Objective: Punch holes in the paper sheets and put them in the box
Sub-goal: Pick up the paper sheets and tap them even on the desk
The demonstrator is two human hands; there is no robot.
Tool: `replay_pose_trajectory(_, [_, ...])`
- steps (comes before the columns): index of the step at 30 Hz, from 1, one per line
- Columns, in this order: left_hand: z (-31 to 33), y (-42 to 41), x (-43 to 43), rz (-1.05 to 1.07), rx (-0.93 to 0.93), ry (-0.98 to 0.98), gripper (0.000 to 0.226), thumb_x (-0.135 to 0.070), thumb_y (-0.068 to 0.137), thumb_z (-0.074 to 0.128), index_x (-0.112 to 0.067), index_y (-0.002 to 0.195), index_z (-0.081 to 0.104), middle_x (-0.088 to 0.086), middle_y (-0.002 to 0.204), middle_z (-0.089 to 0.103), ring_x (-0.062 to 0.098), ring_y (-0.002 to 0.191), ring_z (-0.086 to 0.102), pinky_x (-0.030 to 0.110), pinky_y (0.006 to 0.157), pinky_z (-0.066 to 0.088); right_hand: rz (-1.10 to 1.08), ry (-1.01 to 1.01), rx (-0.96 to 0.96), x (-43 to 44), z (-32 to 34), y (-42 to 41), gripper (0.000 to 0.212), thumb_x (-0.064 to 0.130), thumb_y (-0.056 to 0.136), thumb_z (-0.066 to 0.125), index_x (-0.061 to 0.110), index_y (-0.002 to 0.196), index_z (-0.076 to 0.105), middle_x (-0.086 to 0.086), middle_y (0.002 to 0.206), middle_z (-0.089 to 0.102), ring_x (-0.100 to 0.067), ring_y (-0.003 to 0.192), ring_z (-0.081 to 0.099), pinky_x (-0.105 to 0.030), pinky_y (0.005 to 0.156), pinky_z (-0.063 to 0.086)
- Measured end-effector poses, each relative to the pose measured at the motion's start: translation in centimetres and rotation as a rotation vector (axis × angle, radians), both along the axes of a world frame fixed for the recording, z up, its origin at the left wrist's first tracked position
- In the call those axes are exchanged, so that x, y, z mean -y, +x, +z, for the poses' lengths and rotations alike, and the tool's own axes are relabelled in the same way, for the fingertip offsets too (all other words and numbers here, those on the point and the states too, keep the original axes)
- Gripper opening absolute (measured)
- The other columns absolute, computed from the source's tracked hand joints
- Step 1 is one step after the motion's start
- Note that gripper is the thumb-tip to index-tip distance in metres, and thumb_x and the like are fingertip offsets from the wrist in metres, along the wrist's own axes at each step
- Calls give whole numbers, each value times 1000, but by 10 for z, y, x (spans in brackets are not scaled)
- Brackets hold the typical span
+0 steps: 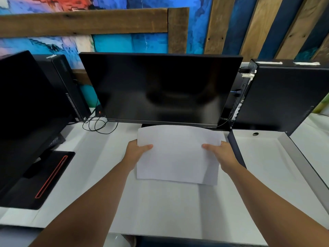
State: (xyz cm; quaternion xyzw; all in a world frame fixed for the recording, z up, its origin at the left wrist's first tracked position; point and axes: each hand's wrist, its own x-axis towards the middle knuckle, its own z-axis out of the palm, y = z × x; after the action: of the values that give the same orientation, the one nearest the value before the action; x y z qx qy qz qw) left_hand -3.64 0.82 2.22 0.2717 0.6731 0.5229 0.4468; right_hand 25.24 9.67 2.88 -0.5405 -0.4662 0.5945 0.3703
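A stack of white paper sheets (pixel 178 154) hangs above the white desk (pixel 160 207), in front of the monitor. My left hand (pixel 137 150) grips its left edge, thumb lying on top. On the opposite edge my right hand (pixel 220 152) holds it the same way. The fingers under the sheets are hidden. An open box (pixel 292 157) with a white inside and a dark outer wall lies to the right of the paper. I see no hole punch in this view.
A dark monitor (pixel 160 88) stands straight ahead, with black cables (pixel 97 124) coiled at its lower left. A second screen (pixel 26 107) and its black base (pixel 44 177) fill the left side. Computer cases stand at the back left (pixel 65 82) and back right (pixel 284 93).
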Motion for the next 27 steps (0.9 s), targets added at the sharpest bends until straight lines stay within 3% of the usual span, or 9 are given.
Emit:
replay_pose_trajectory(3, [6, -2, -7, -2, -176, 50, 45, -8, 74, 76, -12, 117, 63, 10, 114, 68, 31, 104, 65, 48, 94, 52, 34, -1, 51, -3, 4, 1, 21, 7, 75, 75, 8, 96, 70, -10, 92, 73, -27, 77, 69, -31, 64, 54])
replay_pose_trajectory(6, [27, 4, -18, -92, -528, 60, 72, -13, 76, 75, -23, 139, 43, -7, 125, 53, 12, 113, 52, 31, 97, 46, 102, 19, 142, -6, 9, -1, 20, 7, 75, 75, 5, 95, 71, -13, 91, 73, -29, 77, 69, -32, 67, 55])
replay_pose_trajectory(8, [43, 13, -28, -281, -773, 75, 76, -19, 74, 77, -23, 141, 41, -6, 133, 50, 12, 122, 48, 29, 101, 41, 157, 36, 201, -6, 16, -5, 20, 8, 75, 76, 4, 94, 72, -10, 86, 73, -26, 73, 70, -30, 65, 55])
replay_pose_trajectory(10, [54, 24, -36, -503, -869, 26, 75, -28, 72, 80, -25, 139, 45, -6, 135, 53, 15, 122, 51, 29, 101, 43, 222, 61, 265, -4, 25, -12, 18, 9, 75, 76, 7, 92, 72, -6, 82, 73, -22, 70, 69, -27, 61, 53])
replay_pose_trajectory(14, [61, 41, -43, -723, -723, -59, 50, -27, 69, 81, -28, 116, 64, -7, 109, 70, 11, 100, 66, 32, 90, 54, 381, 130, 391, 0, 46, -26, 13, 12, 75, 75, 13, 88, 73, -5, 84, 72, -21, 73, 68, -28, 65, 53])
replay_pose_trajectory(17, [60, 46, -42, -741, -624, -44, 19, -21, 74, 77, -15, 91, 72, 0, 85, 71, 17, 78, 68, 29, 71, 54, 450, 213, 507, 1, 59, -33, 12, 17, 75, 75, 14, 86, 72, -3, 82, 70, -19, 71, 67, -25, 62, 51])
replay_pose_trajectory(19, [55, 44, -39, -682, -537, -65, 12, -25, 75, 76, -15, 78, 71, 1, 75, 67, 19, 71, 65, 30, 67, 50, 443, 266, 538, 1, 63, -34, 9, 20, 75, 75, 19, 83, 71, 1, 80, 69, -18, 73, 67, -25, 61, 49])
replay_pose_trajectory(23, [47, 35, -29, -521, -337, -16, 12, -27, 78, 75, -18, 84, 73, 3, 86, 74, 21, 79, 71, 34, 77, 55, 303, 335, 502, -3, 58, -21, 17, 28, 73, 76, 27, 89, 72, 3, 88, 71, -16, 83, 66, -31, 72, 54])
replay_pose_trajectory(27, [44, 28, -15, -363, -177, 82, 3, -15, 83, 71, -16, 85, 73, -4, 76, 74, 15, 69, 70, 26, 64, 56, 133, 351, 465, -6, 46, 2, 24, 28, 72, 77, 23, 95, 72, 1, 88, 69, -15, 80, 63, -28, 68, 50])
